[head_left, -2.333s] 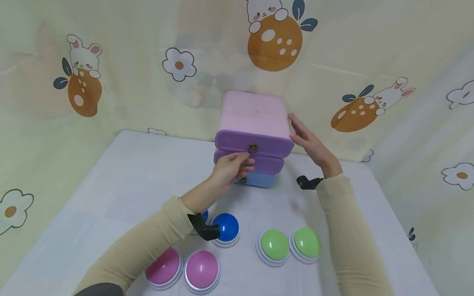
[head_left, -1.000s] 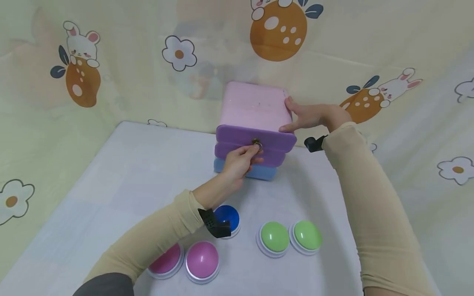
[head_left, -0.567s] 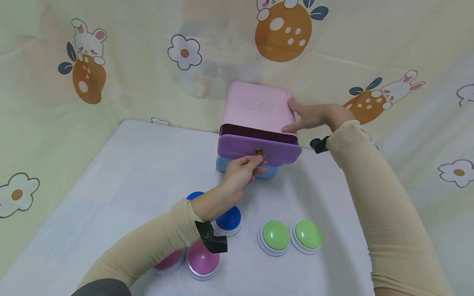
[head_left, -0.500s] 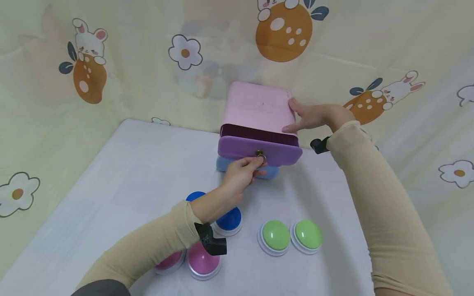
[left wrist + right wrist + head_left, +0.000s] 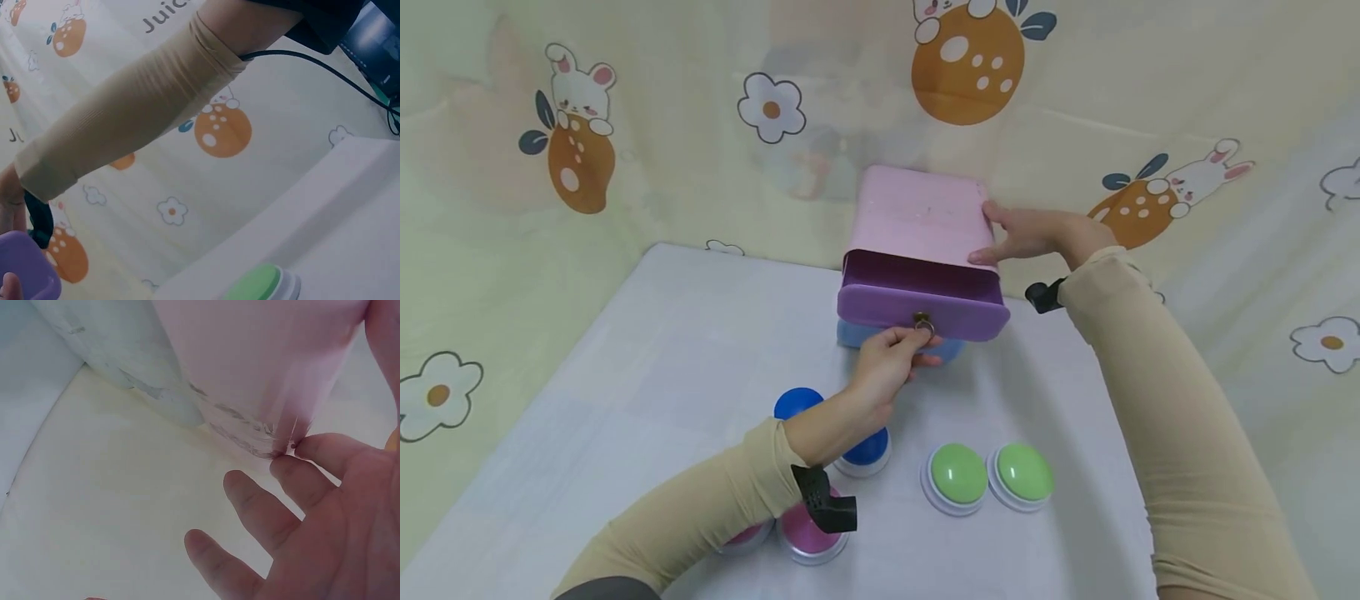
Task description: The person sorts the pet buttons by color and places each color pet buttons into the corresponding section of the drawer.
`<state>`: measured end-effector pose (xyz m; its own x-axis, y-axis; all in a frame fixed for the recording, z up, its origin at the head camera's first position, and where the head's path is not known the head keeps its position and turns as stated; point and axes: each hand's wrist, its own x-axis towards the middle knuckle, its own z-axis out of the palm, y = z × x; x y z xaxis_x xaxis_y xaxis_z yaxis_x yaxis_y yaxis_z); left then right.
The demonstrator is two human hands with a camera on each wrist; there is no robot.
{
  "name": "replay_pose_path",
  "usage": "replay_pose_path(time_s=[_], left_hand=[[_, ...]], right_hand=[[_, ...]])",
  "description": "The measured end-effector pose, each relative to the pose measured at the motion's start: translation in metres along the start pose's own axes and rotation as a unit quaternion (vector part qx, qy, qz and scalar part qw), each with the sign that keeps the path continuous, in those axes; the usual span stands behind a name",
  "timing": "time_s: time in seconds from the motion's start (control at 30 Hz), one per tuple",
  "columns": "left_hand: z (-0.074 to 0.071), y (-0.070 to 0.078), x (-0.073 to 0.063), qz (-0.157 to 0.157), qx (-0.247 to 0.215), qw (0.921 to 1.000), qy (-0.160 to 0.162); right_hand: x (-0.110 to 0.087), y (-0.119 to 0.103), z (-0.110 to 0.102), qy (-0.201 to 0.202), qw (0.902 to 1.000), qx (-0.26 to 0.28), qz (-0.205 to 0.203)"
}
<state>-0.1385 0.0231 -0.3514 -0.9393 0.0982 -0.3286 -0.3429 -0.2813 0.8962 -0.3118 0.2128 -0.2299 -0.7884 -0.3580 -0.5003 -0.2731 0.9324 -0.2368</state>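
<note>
A pink drawer box (image 5: 917, 208) stands at the back of the white table. Its purple top drawer (image 5: 955, 318) is pulled partway out, and the part of the inside that shows is dark. My left hand (image 5: 883, 365) pinches the metal ring pull (image 5: 922, 318) on that drawer's front between thumb and fingers. Against the box's right side rests my right hand (image 5: 1033, 235), thumb near the front and fingers towards the back. In the right wrist view, straight, spread fingers (image 5: 250, 506) show, with two fingertips at the box's edge. Below the purple front, a light blue drawer (image 5: 852, 334) shows.
In front of the box stand dome-shaped push buttons on white bases: a green button (image 5: 958, 473) beside another, a blue button (image 5: 797, 402) beside another, and a pink button (image 5: 808, 532) beside another. My left forearm partly covers the blue and pink ones. A printed curtain (image 5: 685, 158) hangs behind.
My right hand has come to the box's right side. My left hand has moved up to the ring and drawn the top drawer towards me, further in the last half second.
</note>
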Motion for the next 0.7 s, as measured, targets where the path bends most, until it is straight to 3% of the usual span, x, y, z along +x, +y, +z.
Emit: replay_pose_path(time_s=[0.33,0.53,0.7], left_hand=[[0.002,-0.002,0.004,-0.016,-0.009,0.9998,0.006],[0.002,-0.003,0.005,-0.019,-0.010,0.9997,0.014],[0.001,-0.005,0.004,-0.026,-0.001,0.9995,0.015]], right_hand=[[-0.006,-0.001,0.006,0.024,0.9997,0.009,0.000],[-0.005,0.008,0.015,0.052,0.9960,0.031,-0.065],[-0.005,0.026,0.030,0.061,0.9864,0.109,-0.107]])
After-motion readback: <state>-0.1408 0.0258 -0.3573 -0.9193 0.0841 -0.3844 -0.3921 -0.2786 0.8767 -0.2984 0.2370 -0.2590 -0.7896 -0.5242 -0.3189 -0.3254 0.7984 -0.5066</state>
